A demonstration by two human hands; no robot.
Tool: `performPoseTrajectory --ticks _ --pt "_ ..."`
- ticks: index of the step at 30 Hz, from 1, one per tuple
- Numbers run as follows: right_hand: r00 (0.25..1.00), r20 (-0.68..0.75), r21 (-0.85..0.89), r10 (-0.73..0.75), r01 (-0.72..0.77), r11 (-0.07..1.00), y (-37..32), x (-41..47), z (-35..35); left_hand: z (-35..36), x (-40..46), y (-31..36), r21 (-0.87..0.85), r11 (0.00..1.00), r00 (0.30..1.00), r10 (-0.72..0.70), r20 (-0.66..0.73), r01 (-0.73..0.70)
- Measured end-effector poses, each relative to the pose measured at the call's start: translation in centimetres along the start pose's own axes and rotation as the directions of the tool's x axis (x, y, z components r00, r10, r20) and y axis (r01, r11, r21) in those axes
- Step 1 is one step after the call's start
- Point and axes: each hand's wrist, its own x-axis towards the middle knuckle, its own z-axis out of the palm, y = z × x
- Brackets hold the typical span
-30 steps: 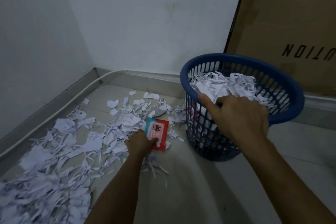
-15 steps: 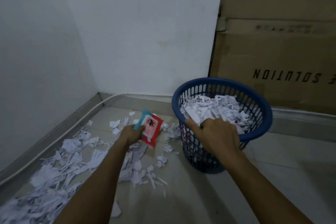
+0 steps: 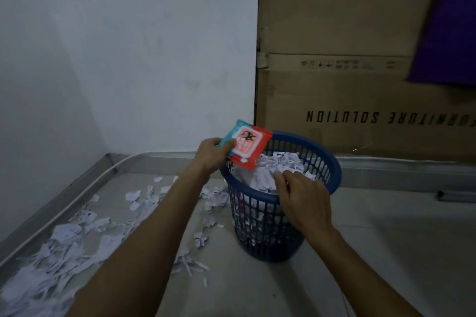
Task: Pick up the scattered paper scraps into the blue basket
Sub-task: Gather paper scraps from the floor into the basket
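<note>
The blue basket [image 3: 324,170] stands on the floor at centre, heaped with white paper scraps [image 3: 280,165]. My left hand [image 3: 212,153] holds a red and teal packet [image 3: 247,145] by its corner, tilted above the basket's left rim. My right hand [image 3: 304,198] grips the basket's near rim, its fingers reaching over the edge onto the scraps inside. Many white scraps [image 3: 67,237] lie scattered across the floor to the left, thickest at the lower left.
White walls meet in a corner at the left, with a metal skirting and a cable [image 3: 77,190] along the floor edge. A large cardboard box [image 3: 360,100] stands behind the basket. A purple cloth [image 3: 448,20] hangs at top right.
My left hand has lifted the packet off the floor and carried it up and right to the basket's rim. The right hand stays on the rim. The camera has tilted upward.
</note>
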Motion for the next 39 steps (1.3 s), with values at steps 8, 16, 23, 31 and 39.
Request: performPoseTrajectory --ticks 8,16,23,31,39 --pt "0.996 0.044 -0.001 -0.078 0.078 0.997 0.8 -0.4 0.7 5.3 -0.1 -2.4 0.721 0.688 0.992 0.128 -0.013 -0.079" --pt "0.989 0.144 -0.151 -0.033 0.055 0.987 0.4 0.6 0.5 4.2 0.3 -3.5 0.547 0.804 0.972 0.219 0.088 -0.231" --pt "0.965 0.260 -0.262 -0.020 0.091 0.961 -1.0 2.7 1.1 5.1 0.2 -3.9 0.439 0.879 0.980 0.200 0.018 -0.188" --pt "0.895 0.410 -0.262 0.173 -0.066 0.963 -2.5 4.2 3.0 4.1 0.5 -2.9 0.515 0.849 0.991 0.057 0.123 -0.113" --pt "0.912 0.380 -0.174 0.153 -0.092 0.980 -4.0 3.1 1.5 1.0 0.8 -3.9 0.577 0.795 0.974 0.078 0.213 -0.190"
